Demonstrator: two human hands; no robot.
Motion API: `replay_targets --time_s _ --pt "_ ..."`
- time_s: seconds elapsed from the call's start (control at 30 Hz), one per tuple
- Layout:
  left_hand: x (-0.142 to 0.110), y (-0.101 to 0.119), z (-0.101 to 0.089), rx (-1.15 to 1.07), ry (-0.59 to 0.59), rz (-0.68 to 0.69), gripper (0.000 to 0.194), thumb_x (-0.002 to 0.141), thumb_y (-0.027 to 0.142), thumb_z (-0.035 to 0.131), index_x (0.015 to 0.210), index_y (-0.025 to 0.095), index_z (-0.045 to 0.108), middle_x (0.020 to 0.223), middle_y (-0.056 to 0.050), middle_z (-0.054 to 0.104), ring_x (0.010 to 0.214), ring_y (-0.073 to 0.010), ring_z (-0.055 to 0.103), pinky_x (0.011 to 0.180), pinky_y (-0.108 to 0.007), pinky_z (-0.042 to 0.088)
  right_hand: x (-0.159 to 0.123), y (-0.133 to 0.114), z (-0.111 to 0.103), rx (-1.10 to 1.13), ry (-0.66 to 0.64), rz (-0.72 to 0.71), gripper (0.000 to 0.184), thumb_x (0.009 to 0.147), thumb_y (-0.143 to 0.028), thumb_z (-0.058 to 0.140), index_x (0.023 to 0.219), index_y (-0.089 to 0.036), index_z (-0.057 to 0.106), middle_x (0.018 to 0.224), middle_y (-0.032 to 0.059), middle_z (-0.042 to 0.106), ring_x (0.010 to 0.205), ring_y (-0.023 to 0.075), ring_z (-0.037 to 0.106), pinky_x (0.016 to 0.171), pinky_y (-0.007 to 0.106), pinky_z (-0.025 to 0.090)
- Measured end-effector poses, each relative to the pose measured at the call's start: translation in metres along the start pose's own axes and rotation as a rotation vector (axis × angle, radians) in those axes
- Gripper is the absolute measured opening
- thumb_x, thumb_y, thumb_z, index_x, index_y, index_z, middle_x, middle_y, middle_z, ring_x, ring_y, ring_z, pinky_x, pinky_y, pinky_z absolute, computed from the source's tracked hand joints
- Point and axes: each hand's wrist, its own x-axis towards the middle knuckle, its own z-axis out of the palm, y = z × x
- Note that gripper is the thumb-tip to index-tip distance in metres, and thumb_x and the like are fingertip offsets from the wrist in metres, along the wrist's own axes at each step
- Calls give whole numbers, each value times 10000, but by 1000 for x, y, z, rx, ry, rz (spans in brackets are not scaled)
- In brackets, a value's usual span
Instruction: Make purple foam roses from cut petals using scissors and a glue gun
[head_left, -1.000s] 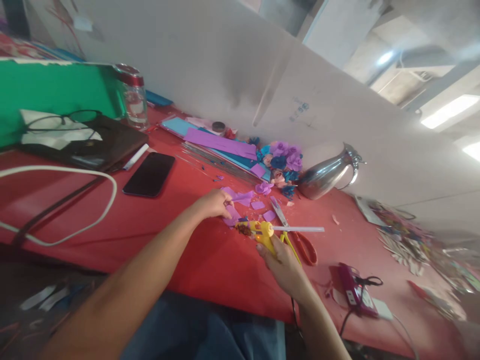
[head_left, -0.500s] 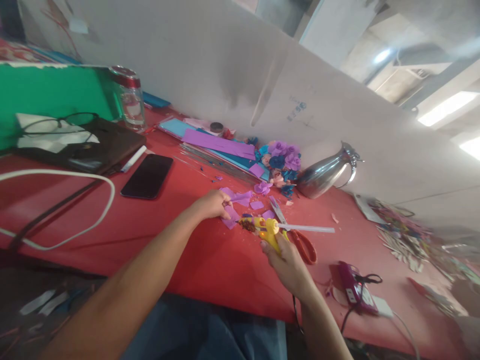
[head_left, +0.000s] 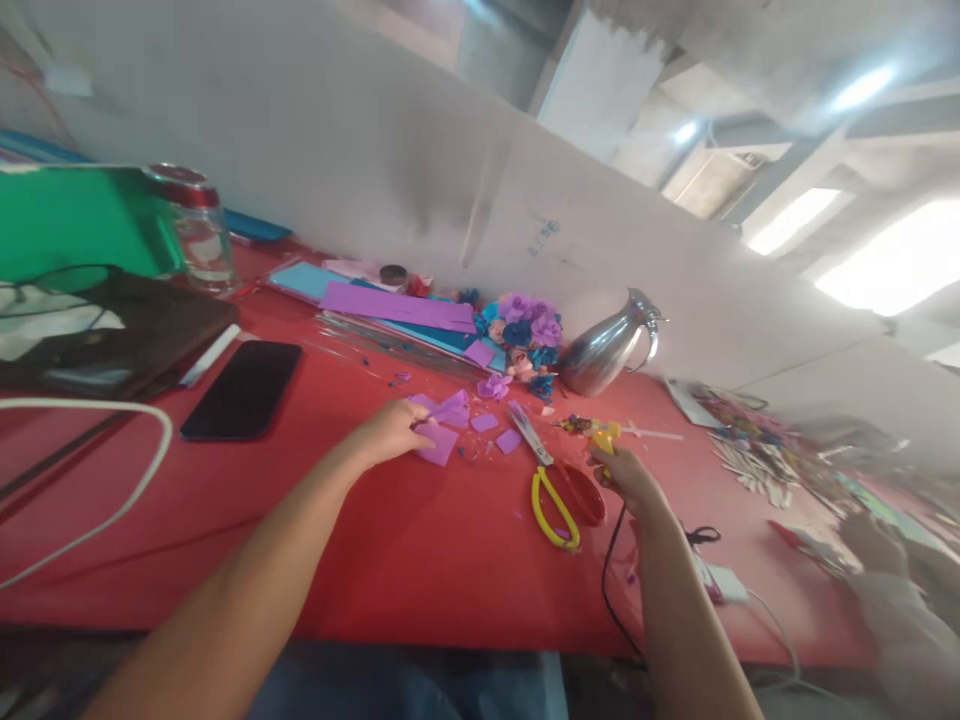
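Note:
My left hand point(head_left: 394, 432) pinches a piece of purple paper point(head_left: 437, 445) just above the red tabletop. To the right, my right hand point(head_left: 626, 472) is wrapped round the handle of a yellow hot glue gun point(head_left: 604, 437), its dark, crusted nozzle aimed left and a clear glue stick point(head_left: 656, 434) sticking out behind. Between my hands lie scissors point(head_left: 553, 500) with one yellow and one red handle loop. Small purple paper squares point(head_left: 484, 422) and a purple paper flower point(head_left: 493, 386) rest near the scissors' blades.
Behind are paper flowers point(head_left: 529, 330), purple paper strips point(head_left: 397, 306) and a steel jug point(head_left: 606, 345). A phone point(head_left: 242, 390), glass jar point(head_left: 199, 235) and white cable point(head_left: 161, 450) lie left. At right, another person's hand point(head_left: 874, 540) is near a pile of craft pieces point(head_left: 757, 455).
My right hand has carried the glue gun rightward, away from the purple paper, uncovering the scissors. My left hand still grips the paper. Another person's hand has come into view at the right.

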Motion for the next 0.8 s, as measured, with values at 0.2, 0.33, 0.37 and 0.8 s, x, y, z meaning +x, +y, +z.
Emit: replay_targets --time_s 0.2,0.33,0.37,0.8 --pt "-1 3 2 -121 -19 75 232 569 260 689 779 176 638 731 8 605 703 -174 566 617 -255 395 -14 -24 19 -379 345 -270 160 696 -302 656 789 -172 665 966 157 652 981 303 557 796 413 415" --pt "-4 6 7 -242 -8 115 398 531 259 750 897 182 614 808 -7 615 721 -177 577 641 -271 424 -46 -71 82 -322 -110 -727 229 791 -323 577 948 -204 693 999 91 697 940 231 618 842 347 431" --pt "-4 6 8 -277 -15 115 413 537 253 751 914 184 597 802 -5 614 711 -177 578 633 -273 426 -53 -81 98 -280 -228 -765 216 780 -305 586 937 -209 699 962 72 711 896 214 633 804 318 444" --pt "-18 31 3 -548 150 62 232 790 428 598 899 227 555 786 30 519 650 -98 443 643 -221 361 -47 -91 140 413 -257 -392 190 694 -338 626 723 -178 724 650 13 678 584 140 572 580 247 407"
